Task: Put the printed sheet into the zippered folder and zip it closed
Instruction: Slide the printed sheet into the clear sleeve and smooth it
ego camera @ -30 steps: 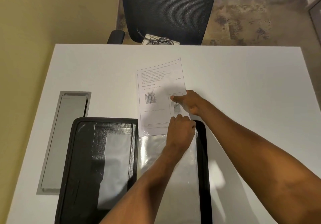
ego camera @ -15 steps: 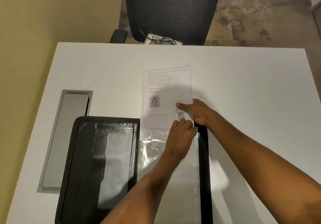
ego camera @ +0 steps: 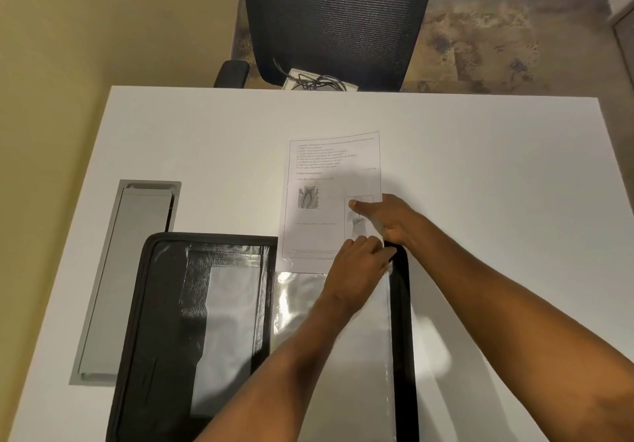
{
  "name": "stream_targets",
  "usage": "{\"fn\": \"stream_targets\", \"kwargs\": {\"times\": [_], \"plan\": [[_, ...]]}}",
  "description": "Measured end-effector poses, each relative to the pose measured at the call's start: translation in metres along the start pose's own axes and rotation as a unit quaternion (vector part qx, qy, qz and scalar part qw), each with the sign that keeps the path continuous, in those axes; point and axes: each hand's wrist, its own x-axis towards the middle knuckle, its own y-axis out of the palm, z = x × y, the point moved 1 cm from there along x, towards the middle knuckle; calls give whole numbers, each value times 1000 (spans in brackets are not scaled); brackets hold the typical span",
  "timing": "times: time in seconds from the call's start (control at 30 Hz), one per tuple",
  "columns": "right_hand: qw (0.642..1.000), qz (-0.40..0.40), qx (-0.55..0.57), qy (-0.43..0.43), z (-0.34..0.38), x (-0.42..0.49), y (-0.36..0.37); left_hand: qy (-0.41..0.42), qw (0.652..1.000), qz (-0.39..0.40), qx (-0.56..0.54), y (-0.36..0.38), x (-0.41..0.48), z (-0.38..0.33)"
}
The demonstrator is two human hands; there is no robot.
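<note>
A white counter (ego camera: 480, 174) fronts a black mesh chair (ego camera: 339, 19) on mottled flooring. The printed sheet (ego camera: 329, 201), bearing text and a tooth diagram, lies mid-counter, its near edge entering the open black zippered folder (ego camera: 164, 304). The right hand (ego camera: 387, 217) presses it flat, fingers extended; the left hand (ego camera: 356, 270) pinches the clear sleeve (ego camera: 363, 345).

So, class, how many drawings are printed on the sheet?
2 on the printed sheet: a tooth diagram at mid-left, a boxed drawing lower right, partly under the right hand.
</note>
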Motion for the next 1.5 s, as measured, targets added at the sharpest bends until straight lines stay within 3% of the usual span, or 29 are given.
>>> {"fn": "stream_targets", "kwargs": {"times": [0.23, 0.57, 0.73, 1.07, 1.2, 1.5], "plan": [[1000, 0, 2, -14, 5, -2, 1, -90, 994, -60, -24, -13, -20, 15], [1000, 2, 24, -8, 5, -16, 5, -96, 995, -20, -17, -7, -14, 21], [999, 14, 28, -15, -2, -18, 2, -118, 991, -13, -66, -9, -13, 21], [996, 5, 84, -17, -4, -17, 3, -85, 993, 11, -80, -15, -24, 25], [996, 12, 92, -15, 0, -15, 4, -67, 994, 57, -59, -18, -24, 23], [998, 21, 32, -57, 14, -13, 9, -98, 981, 138, 99, -35, -11, 13]]}}
